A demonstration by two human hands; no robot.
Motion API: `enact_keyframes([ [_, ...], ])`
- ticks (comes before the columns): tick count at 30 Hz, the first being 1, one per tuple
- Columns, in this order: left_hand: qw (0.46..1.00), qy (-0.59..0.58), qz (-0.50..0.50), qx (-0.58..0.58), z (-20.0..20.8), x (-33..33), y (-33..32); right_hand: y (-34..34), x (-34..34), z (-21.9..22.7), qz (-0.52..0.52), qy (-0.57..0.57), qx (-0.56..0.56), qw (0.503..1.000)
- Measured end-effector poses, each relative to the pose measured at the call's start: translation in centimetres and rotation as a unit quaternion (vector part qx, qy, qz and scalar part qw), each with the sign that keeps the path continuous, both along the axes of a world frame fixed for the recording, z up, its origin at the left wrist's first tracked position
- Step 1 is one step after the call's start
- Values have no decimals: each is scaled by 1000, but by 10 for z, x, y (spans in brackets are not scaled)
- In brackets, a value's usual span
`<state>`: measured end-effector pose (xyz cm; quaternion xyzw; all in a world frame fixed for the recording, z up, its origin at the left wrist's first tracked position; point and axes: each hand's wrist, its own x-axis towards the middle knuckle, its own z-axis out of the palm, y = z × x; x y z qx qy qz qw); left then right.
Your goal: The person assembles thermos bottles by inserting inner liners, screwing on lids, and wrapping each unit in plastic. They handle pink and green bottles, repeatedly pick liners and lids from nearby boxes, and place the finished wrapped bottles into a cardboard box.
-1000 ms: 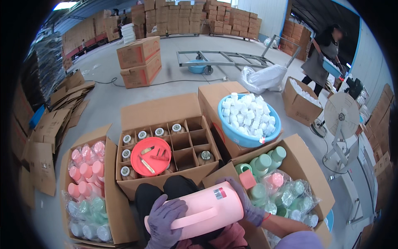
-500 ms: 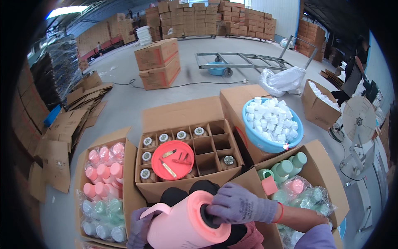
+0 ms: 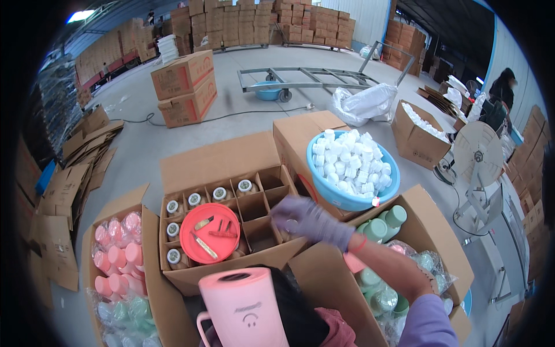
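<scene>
Well, in the head view, the only one there was, a pink jug (image 3: pixel 248 312) stood at the lower middle of the frame, tilted a little against the person's lap, its dark round opening facing up. A sliver of purple glove beside its handle seemed to be the left hand (image 3: pixel 211 336); too little showed to tell how its fingers were set.

The right hand (image 3: pixel 315 222) was stretched to the centre, over the near right corner of the divided box (image 3: pixel 218 153). Its fingers were blurred, and I couldn't tell whether they had closed on the bottle (image 3: pixel 292 226) just under them.

I judged the step in hand to be a reach for that bottle. The next move called for a sure grip around its top and a straight lift, clear of the dividers, with the jug steadied meanwhile.
</scene>
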<state>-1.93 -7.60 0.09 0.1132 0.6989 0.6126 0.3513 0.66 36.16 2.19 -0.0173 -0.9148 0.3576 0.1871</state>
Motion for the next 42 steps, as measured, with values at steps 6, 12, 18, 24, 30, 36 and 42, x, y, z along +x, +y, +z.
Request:
enact_keyframes([
  [6,990,-18,-118,-69,4,-10,-3,188,-23,-43,-410,-180,232,863],
  [12,960,61,-236,-137,-17,-33,-9,231,-72,-72,-374,-232,369,819],
  [18,989,-74,-33,-121,-34,-31,-9,235,-17,-62,-397,-161,261,865],
  [24,981,-139,129,29,-29,-22,26,197,32,-66,-415,-47,102,903],
  [30,947,-195,156,204,-34,-20,44,187,65,-78,-394,-183,-6,901],
  [36,938,-217,162,214,-11,-9,63,208,75,-66,-435,-226,75,868],
  [42,927,-190,159,281,-21,-10,39,6,55,-4,-191,172,-127,958],
])
